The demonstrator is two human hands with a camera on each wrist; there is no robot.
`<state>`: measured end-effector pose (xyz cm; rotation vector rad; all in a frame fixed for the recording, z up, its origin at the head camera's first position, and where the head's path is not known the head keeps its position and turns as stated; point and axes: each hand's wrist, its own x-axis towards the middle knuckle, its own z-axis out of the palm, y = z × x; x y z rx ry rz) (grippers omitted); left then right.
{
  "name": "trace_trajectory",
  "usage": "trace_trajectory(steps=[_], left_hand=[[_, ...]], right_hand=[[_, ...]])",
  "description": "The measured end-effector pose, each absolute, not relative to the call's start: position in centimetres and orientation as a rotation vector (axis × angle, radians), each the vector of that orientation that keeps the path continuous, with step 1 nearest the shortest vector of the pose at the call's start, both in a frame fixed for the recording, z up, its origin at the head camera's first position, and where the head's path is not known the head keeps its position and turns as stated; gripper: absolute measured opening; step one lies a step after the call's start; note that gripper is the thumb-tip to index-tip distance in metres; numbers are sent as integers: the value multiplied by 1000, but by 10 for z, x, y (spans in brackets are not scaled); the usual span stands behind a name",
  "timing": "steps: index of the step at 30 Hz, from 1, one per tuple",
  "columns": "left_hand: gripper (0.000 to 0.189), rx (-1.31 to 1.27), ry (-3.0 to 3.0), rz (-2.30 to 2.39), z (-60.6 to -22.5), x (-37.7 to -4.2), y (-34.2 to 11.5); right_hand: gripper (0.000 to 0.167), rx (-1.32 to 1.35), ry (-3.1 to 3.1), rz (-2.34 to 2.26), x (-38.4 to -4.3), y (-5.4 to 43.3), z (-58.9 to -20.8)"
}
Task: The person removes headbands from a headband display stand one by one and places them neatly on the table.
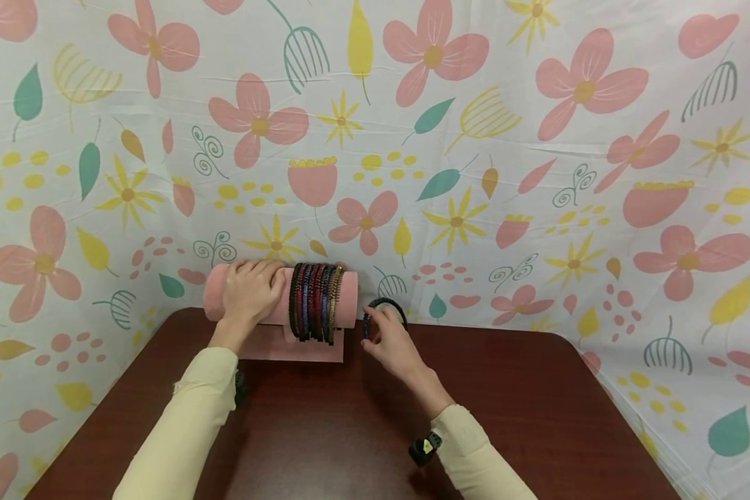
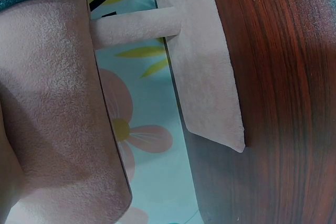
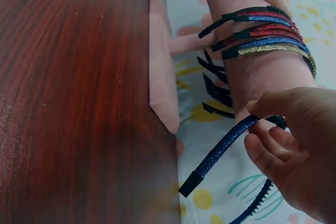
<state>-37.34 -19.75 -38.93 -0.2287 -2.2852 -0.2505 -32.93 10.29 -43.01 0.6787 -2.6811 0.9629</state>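
A pink plush headband stand (image 1: 275, 295) with a horizontal roll lies along the table's back edge. Several glittery headbands (image 1: 315, 302) in black, red, blue and gold circle the roll right of its middle. My left hand (image 1: 250, 295) rests over the left part of the roll; in the left wrist view only a sliver of it shows. Just off the roll's right end, my right hand (image 1: 392, 340) pinches a dark blue glitter headband (image 3: 226, 148) between thumb and fingers. That headband's open ends point down in the right wrist view, and small teeth line its inner side.
The stand's flat base (image 2: 205, 77) sits on the dark red-brown wooden table (image 1: 325, 430), joined to the roll by a short post (image 2: 136, 27). Behind the table hangs a white cloth (image 1: 512, 173) printed with flowers and leaves.
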Motion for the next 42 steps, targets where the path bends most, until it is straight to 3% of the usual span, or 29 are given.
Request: trace_trajectory(steps=[42], left_hand=[[42,-223,-2343,-242,-387,-373,-201]], right_hand=[[69,519,-2883,1048,-360,73,-467]])
